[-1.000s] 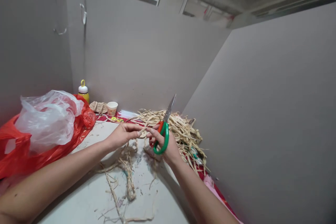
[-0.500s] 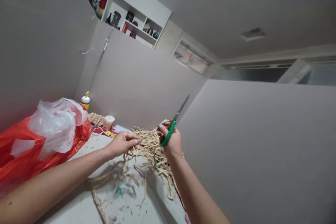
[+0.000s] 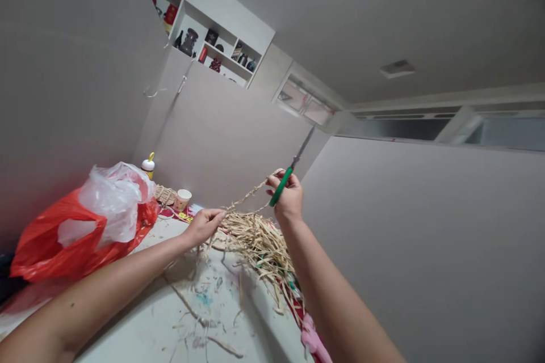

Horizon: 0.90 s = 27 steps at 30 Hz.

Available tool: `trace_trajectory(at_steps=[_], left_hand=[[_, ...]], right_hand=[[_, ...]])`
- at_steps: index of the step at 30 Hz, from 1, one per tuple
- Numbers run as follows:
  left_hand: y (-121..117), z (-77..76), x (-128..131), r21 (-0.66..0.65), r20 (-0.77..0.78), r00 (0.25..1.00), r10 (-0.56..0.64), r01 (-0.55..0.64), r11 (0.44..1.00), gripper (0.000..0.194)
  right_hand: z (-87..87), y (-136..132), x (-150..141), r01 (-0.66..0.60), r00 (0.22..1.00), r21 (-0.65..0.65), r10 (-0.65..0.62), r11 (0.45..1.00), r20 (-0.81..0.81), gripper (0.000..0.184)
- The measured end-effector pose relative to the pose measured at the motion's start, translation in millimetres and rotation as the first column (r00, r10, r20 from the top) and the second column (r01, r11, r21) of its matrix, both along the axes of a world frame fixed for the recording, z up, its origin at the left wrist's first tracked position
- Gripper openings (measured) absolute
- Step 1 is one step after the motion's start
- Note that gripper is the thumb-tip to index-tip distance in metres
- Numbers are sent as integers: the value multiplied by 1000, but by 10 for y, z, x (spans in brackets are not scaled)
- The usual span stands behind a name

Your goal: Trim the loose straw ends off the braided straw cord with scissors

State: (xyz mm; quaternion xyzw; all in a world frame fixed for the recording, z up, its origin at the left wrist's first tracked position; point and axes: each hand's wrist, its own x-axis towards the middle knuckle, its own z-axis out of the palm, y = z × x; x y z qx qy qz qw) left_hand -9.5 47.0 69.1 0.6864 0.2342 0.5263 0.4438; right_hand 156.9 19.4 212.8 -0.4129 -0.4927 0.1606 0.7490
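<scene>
Between my two hands runs a thin twisted straw cord (image 3: 249, 194), slanting up to the right. My left hand (image 3: 205, 227) pinches its lower end between thumb and fingers. My right hand (image 3: 289, 199) is closed around green-handled scissors (image 3: 281, 187), whose blades point up and away; its fingertips also grip the cord's upper end. Whether the blades are fully together is hard to tell. Below and behind the hands lies a heap of loose dry straw strips (image 3: 259, 238) on the white table (image 3: 170, 295).
At the left sits a red plastic bag (image 3: 55, 238) with a white plastic bag (image 3: 113, 193) on top. Behind are a yellow-and-white bottle (image 3: 147, 165), a paper cup (image 3: 183, 199) and a coiled woven piece (image 3: 165, 195). Grey partitions (image 3: 426, 238) enclose the table. Something pink (image 3: 314, 340) lies at the near right edge.
My right hand has risen with the scissors and the cord end, moving away from my left hand. The cord between them now shows stretched out. The view has shifted slightly.
</scene>
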Motion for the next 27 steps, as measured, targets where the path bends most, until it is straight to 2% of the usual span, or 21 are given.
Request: trace_trajectory(at_steps=[6,12,15,19,21,23,25,27], left_hand=[[202,-182,-59,17,-76,996,37,-36,999,46],[361,-237,-128,-8,-88,985,147,-148,989,29],[448,-176,-177,-54,-56,974,218,-221,974,27],[484,7,-217,-167,-25,969,246,-247,955,53],[410,113,-198,-225,-47,984,174,-180,957,63],[259,213,-145,-293,-87,996,25,-50,955,65],[56,307,-63,-396,-80,963,-256,205,895,63],[-152,387,44,-429,-110,904,-413,332,840,59]], right_hand=[[236,88,495,108,987,82,-97,991,-132,38],[523,87,982,139,960,201,-82,970,-267,38],[454,67,1085,94,953,210,-27,973,-302,40],[179,125,1018,10,942,179,51,984,-331,42],[85,182,940,-21,937,171,79,985,-339,41],[68,244,878,-37,935,175,96,984,-342,38],[117,301,853,-37,934,188,101,982,-343,36],[202,344,862,-33,933,194,100,980,-347,35]])
